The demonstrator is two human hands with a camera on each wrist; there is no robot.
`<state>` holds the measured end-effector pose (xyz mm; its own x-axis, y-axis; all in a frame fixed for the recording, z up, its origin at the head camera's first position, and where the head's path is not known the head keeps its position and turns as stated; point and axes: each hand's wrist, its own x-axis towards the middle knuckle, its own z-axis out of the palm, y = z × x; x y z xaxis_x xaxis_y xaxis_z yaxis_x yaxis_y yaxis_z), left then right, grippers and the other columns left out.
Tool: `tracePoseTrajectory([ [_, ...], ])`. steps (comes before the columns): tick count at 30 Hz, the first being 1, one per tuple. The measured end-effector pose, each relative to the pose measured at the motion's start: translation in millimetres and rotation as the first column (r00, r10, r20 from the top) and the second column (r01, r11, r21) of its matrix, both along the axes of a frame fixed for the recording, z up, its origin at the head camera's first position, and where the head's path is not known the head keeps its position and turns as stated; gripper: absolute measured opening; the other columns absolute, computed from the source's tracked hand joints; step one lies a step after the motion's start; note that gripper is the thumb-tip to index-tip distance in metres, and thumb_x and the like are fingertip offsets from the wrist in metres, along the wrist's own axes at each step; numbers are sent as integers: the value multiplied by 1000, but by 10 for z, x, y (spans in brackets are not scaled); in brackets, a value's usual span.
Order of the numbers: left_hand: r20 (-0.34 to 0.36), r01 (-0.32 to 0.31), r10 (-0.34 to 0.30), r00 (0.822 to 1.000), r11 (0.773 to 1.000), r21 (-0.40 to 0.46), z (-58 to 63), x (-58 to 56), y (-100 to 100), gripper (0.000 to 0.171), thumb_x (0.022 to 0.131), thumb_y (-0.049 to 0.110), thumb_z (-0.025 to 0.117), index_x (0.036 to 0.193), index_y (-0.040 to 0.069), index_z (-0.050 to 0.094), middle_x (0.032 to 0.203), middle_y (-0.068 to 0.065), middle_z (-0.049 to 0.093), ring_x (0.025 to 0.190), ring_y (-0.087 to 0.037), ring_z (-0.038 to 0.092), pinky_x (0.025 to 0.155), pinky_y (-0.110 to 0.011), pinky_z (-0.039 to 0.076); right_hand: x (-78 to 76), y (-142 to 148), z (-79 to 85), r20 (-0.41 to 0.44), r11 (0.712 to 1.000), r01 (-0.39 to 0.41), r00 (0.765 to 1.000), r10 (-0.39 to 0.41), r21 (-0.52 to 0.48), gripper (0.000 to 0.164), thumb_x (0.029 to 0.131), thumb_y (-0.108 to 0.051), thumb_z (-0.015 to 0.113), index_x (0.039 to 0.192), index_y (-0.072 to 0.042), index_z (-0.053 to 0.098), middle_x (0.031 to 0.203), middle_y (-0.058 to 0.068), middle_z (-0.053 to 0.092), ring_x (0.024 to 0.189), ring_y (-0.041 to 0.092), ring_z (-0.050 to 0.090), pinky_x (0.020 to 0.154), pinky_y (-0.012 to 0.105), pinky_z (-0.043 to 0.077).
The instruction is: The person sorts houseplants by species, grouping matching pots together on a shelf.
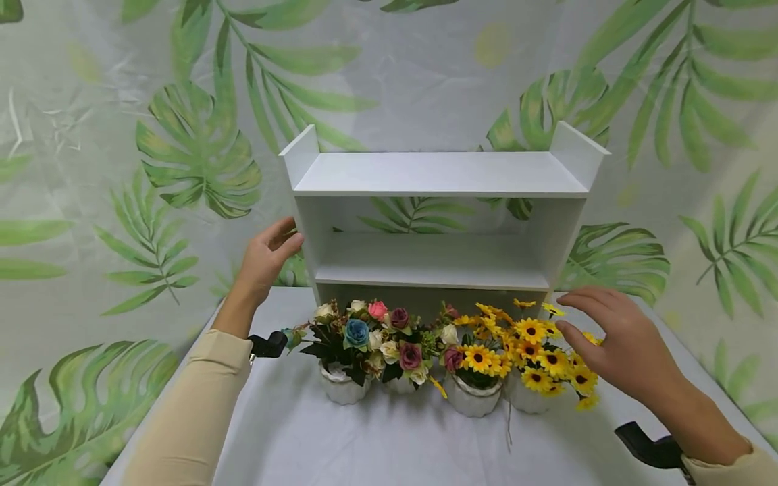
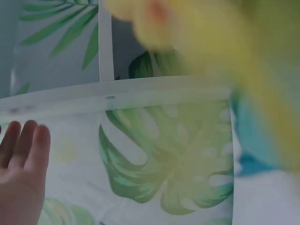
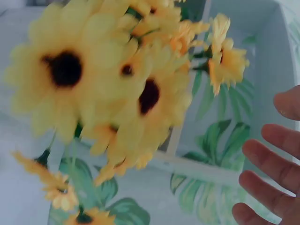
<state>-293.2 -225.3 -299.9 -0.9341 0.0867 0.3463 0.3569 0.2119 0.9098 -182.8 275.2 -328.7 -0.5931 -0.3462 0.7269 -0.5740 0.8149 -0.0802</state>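
A white shelf unit point(image 1: 437, 174) with raised end panels stands upright at the back of the table. My left hand point(image 1: 263, 260) is beside its left side panel, fingertips right at the edge, thumb pointing toward the panel. In the left wrist view the fingers of that hand point(image 2: 23, 171) are extended and hold nothing. On the other side, my right hand point(image 1: 632, 347) hovers next to yellow sunflowers point(image 1: 541, 358), to the right of the shelf's lower side. Its fingers point(image 3: 269, 161) are spread and relaxed in the right wrist view, with nothing between them.
Several white pots of artificial flowers stand in a row before the shelf: a mixed rose bunch point(image 1: 383, 341) at left, sunflowers at right. One white pot point(image 1: 474, 397) sits nearest the front. Behind hangs a leaf-patterned cloth point(image 1: 425, 81); a white cloth point(image 1: 395, 445) covers the table.
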Motion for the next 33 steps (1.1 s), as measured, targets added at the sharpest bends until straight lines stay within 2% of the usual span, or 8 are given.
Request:
tracePoseTrajectory([
  [5,111,77,-91,990,989,125,-8,-99,27,59,105,23,49,156,3,27,164,-15,27,150,-29,32,122,-39,34,6,118,-50,17,999,20,1000,-19,-29,41,69,-3,83,108,-6,72,110,14,70,106,37,59,86,48,43],
  [12,165,78,-108,980,981,178,-6,-136,47,63,106,26,48,158,3,22,167,-12,18,153,-26,24,125,-45,27,6,265,-67,35,998,45,998,-44,-35,40,70,-3,83,108,-7,72,110,15,70,106,35,58,97,11,31],
  [16,196,83,-111,974,986,144,3,-139,45,66,105,30,48,159,6,18,169,-9,12,155,-25,20,126,-45,25,13,400,-87,111,993,113,988,-108,-39,34,77,-6,80,109,-7,71,111,18,69,107,38,57,94,36,44],
  [19,205,85,-109,973,989,123,11,-134,51,66,106,31,47,159,7,17,169,-8,10,155,-25,19,126,-45,25,28,539,-137,210,984,177,963,-169,-20,28,86,-12,75,112,-7,69,115,22,67,108,41,55,80,56,43],
  [24,193,81,-103,976,990,116,24,-117,54,63,106,33,46,159,10,21,168,-7,15,154,-24,21,125,-45,26,26,783,-327,322,970,244,917,-236,17,28,91,-18,71,115,-4,68,116,25,67,104,45,57,73,61,47],
  [30,173,72,-93,980,989,129,17,-113,71,61,106,33,46,158,11,24,167,-6,20,154,-22,23,125,-44,27,18,914,-694,435,949,313,859,-268,-34,24,95,-21,67,109,-3,71,100,22,74,76,1,65,62,39,58],
  [32,171,68,-90,981,989,128,14,-117,79,61,106,34,46,158,12,24,167,-6,20,154,-22,24,125,-44,27,14,914,-806,485,941,337,826,-286,-19,27,95,-22,67,107,1,71,93,22,75,72,-3,64,58,36,57],
  [33,172,65,-86,981,990,126,14,-117,83,61,106,34,46,158,12,25,167,-6,21,154,-22,24,125,-44,27,10,909,-849,529,939,345,796,-295,5,30,95,-24,66,108,3,70,93,22,75,71,10,69,57,36,57],
])
